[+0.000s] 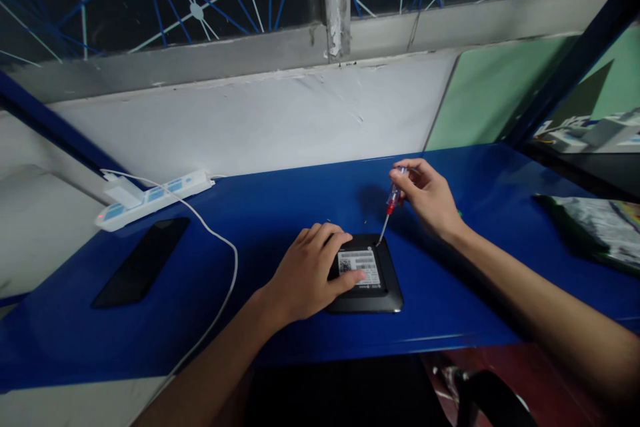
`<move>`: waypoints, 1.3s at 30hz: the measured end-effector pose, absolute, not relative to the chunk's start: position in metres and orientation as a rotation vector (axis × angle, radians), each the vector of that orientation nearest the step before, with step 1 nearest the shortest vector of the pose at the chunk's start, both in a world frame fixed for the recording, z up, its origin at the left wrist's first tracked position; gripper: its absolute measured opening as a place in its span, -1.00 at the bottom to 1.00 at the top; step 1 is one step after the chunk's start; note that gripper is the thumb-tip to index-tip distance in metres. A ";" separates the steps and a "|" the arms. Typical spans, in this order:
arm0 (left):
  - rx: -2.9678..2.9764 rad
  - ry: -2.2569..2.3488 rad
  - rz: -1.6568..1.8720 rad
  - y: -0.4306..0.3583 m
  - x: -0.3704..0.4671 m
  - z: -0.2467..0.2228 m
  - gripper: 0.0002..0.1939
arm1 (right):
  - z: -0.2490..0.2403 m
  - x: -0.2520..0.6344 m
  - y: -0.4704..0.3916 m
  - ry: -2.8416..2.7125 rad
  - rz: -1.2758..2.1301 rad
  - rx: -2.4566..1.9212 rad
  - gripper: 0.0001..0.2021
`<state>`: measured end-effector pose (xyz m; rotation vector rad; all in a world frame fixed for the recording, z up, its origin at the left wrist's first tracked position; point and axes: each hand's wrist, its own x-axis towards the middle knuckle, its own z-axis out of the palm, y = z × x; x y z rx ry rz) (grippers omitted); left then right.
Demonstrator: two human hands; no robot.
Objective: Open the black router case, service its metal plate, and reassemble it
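A flat black device [393,280] with rounded corners lies on the blue table, a white printed label [369,259] with a QR code facing up. My left hand [315,270] rests over its left side, fingers and thumb spread across it, partly covering the label. In my right hand [425,197], thumb and fingers grip the clear handle of a screwdriver [394,199] with a red collar. The shaft slants down, and its tip meets the device near the far right corner, where I cannot make out a screw.
A white power strip [155,199] with a plugged-in charger [123,191] stands at the back left. A white cable [234,260] curves toward the front edge. A black smartphone [143,261] lies nearby. On the right is a shiny plastic packet [595,227]. A wall rises behind the blue table [280,197].
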<state>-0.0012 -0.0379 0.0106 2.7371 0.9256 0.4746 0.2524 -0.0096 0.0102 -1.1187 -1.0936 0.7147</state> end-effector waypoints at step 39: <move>2.742 0.917 0.465 -0.039 -0.001 0.011 -0.58 | 0.014 0.251 -0.014 -1.208 0.500 -1.029 -0.67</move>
